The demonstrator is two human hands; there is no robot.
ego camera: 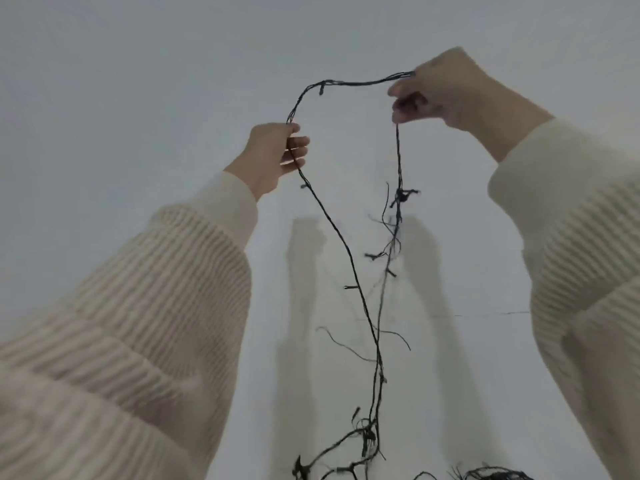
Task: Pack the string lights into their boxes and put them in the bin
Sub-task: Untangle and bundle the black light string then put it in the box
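A dark string of lights (349, 258) hangs in front of a pale wall, with small bulbs sticking out along the wire. My left hand (273, 155) pinches the wire at upper centre. My right hand (446, 90) grips it higher up on the right. A short span of wire arches between the two hands. From each hand a strand drops down, and the two strands meet in a tangle (367, 441) near the bottom edge. Both arms are raised and wear ribbed cream sleeves. No box or bin is in view.
A plain white wall (138, 81) fills the view, with the shadows of my arms (301, 306) on it. More dark wire (491, 474) lies bunched at the bottom right edge.
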